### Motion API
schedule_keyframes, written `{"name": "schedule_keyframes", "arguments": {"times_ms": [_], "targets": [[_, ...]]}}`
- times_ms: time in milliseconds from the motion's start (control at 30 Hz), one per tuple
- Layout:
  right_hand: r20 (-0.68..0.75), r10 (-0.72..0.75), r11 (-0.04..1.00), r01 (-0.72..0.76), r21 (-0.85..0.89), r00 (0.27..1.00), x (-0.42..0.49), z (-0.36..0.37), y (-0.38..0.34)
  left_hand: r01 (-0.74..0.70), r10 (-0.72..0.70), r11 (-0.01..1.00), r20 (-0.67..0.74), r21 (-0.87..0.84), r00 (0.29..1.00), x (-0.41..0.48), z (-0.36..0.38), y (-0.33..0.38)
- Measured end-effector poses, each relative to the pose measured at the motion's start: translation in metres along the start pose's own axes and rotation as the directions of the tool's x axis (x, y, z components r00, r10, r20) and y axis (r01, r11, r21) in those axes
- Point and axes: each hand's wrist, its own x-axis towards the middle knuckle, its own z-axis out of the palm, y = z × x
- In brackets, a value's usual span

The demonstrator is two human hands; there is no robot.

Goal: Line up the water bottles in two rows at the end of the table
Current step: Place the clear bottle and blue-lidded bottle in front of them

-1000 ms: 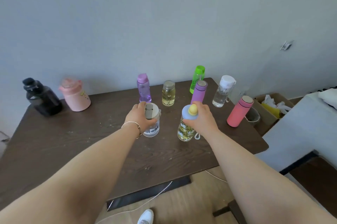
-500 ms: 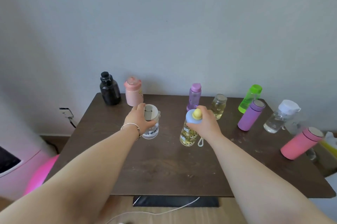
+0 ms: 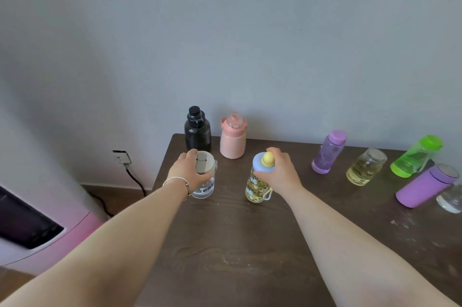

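At frame centre on the dark wooden surface [image 3: 250,244], the left hand [image 3: 187,169] clasps a clear bottle with beige lid [image 3: 203,176] lettered "eat", the right hand [image 3: 281,173] clasps a yellow patterned bottle with blue cap [image 3: 257,181].

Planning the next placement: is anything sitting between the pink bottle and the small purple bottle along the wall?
No. In the head view, only bare table lies between the pink bottle and the small purple bottle.

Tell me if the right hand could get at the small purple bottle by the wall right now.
Probably not yet. The right hand is wrapped around the yellow patterned bottle, so it is occupied. The table between it and the small purple bottle looks bare, so once free the path seems open.
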Motion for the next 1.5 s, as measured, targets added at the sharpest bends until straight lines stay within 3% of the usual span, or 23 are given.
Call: {"name": "schedule_keyframes", "arguments": {"times_ms": [367, 1133, 1500], "targets": [[0.008, 0.010, 1.000, -0.010, -0.015, 1.000, 0.055, 0.063, -0.051, 0.003, -0.001, 1.000, 0.069, -0.028, 0.998, 0.072, -0.009, -0.048], [-0.008, -0.042, 0.997, 0.042, -0.064, 0.999, 0.089, 0.093, -0.074, 0.010, -0.002, 0.998, 0.119, -0.062, 0.993, 0.118, -0.006, -0.052], [0.066, -0.063, 0.986, 0.072, -0.148, 0.996, 0.084, 0.083, -0.073, -0.003, -0.012, 0.994, 0.138, 0.110, 0.990, 0.107, -0.005, -0.042]]}}
